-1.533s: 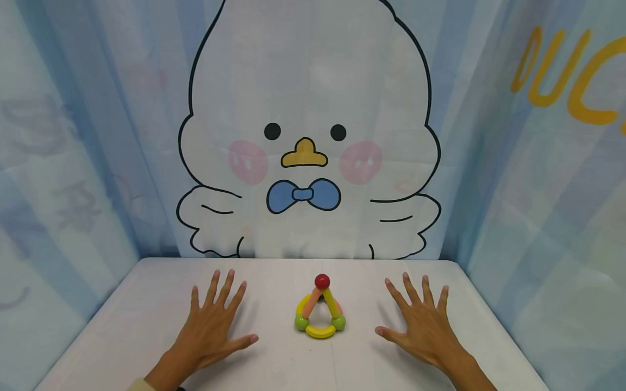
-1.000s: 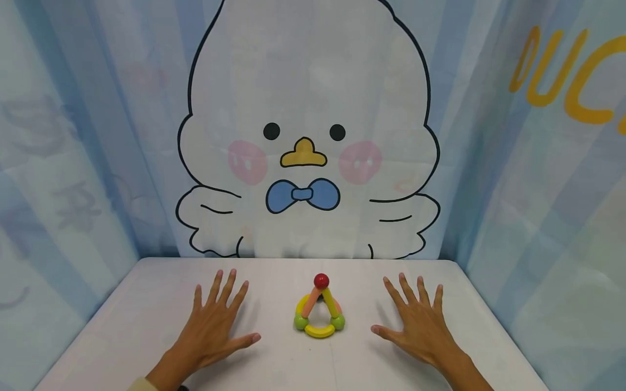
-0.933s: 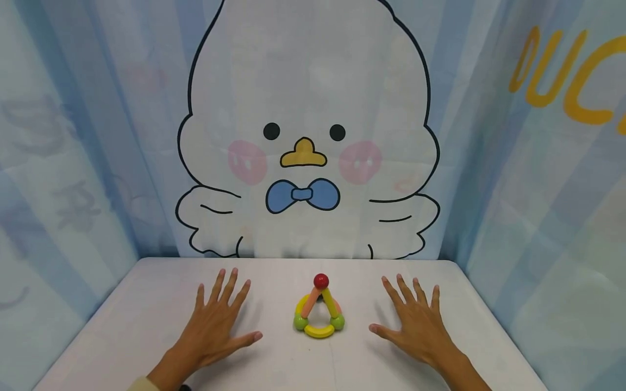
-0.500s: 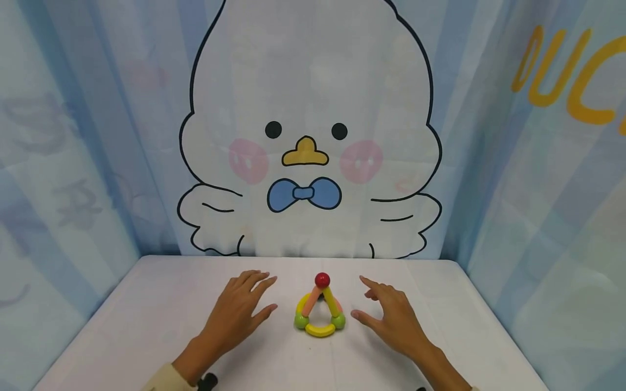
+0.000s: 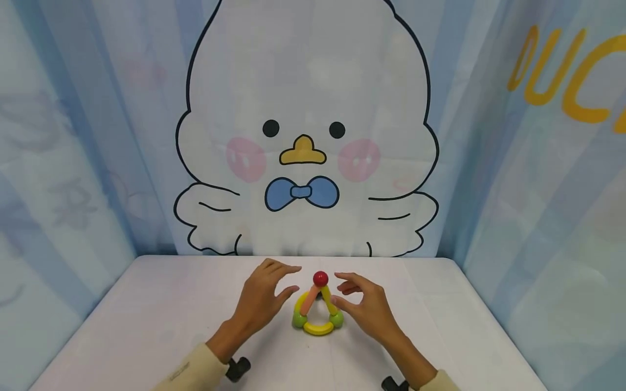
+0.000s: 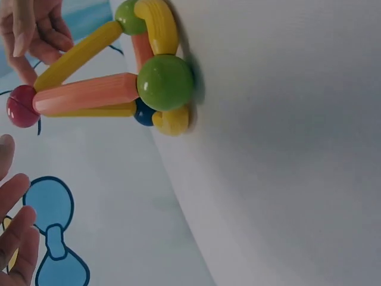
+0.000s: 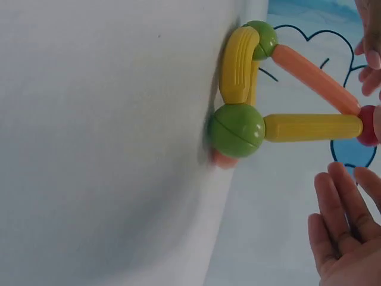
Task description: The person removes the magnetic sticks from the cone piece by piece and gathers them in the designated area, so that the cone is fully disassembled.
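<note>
A small pyramid [image 5: 318, 328] of sticks and balls stands upright on the white table. A red ball [image 5: 320, 279] tops it, with straight yellow and orange sticks sloping down to green balls [image 7: 238, 130]. Curved yellow sticks [image 6: 159, 27] join the base, and a dark blue ball [image 6: 144, 112] shows behind. My left hand [image 5: 261, 296] hovers to the left of the red ball, its fingers and thumb parted and bent towards it. On the other side my right hand [image 5: 369, 307] is similarly parted, thumb overlapping the yellow stick in the head view. Neither hand grips anything.
The white table [image 5: 122, 336] reaches back to a curtain [image 5: 303, 228] printed with a white duck and a blue bow tie. Striped blue curtains [image 5: 548, 217] flank both sides. Black devices [image 5: 238, 369] sit at both wrists, below beige sleeves [image 5: 195, 369].
Both hands have come inward from spread, flat poses on either side, with fingers now bent towards the top of the pyramid. The pyramid itself stays in place.
</note>
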`<state>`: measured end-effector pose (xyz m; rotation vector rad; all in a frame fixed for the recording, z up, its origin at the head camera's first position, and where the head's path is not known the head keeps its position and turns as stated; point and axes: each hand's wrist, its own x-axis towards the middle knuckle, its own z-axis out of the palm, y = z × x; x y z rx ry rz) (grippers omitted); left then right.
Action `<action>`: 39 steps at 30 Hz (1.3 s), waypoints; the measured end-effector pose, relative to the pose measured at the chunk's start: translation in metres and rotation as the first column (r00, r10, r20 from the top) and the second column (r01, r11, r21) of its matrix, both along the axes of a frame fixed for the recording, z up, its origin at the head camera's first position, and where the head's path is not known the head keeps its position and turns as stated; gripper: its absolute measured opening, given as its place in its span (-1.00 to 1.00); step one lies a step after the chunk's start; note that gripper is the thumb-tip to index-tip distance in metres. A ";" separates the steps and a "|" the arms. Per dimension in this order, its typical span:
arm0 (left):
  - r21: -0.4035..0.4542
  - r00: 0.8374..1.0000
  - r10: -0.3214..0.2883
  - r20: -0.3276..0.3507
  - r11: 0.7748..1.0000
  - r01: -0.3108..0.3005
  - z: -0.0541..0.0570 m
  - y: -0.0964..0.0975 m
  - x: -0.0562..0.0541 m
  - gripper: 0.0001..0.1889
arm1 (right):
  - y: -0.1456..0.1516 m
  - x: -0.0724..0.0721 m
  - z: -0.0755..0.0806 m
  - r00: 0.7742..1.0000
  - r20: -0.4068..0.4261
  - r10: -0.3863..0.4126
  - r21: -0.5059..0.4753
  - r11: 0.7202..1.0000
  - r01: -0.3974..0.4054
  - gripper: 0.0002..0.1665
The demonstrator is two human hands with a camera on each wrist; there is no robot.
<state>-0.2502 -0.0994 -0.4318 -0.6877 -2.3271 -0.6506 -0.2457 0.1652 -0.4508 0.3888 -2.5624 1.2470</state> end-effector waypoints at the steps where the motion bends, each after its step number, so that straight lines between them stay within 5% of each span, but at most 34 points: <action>1: 0.014 1.000 -0.005 0.015 1.000 0.005 0.000 0.004 -0.001 -0.48 | -0.002 -0.001 0.000 1.000 0.004 0.006 -0.015 1.000 -0.006 -0.39; 17: 0.010 0.997 -0.073 0.036 0.997 0.073 0.000 0.036 -0.014 -0.51 | -0.025 -0.017 -0.001 0.996 0.046 0.078 -0.143 0.987 -0.071 -0.59; 29: -0.096 0.990 -0.129 0.054 0.986 0.134 0.006 0.041 -0.022 -0.53 | -0.025 -0.024 0.001 0.990 0.088 0.115 -0.105 0.989 -0.105 -0.59; 39: -0.122 0.993 -0.106 0.053 0.986 0.112 0.003 0.045 -0.024 -0.51 | -0.025 -0.024 0.000 0.988 0.092 0.123 -0.098 0.989 -0.114 -0.55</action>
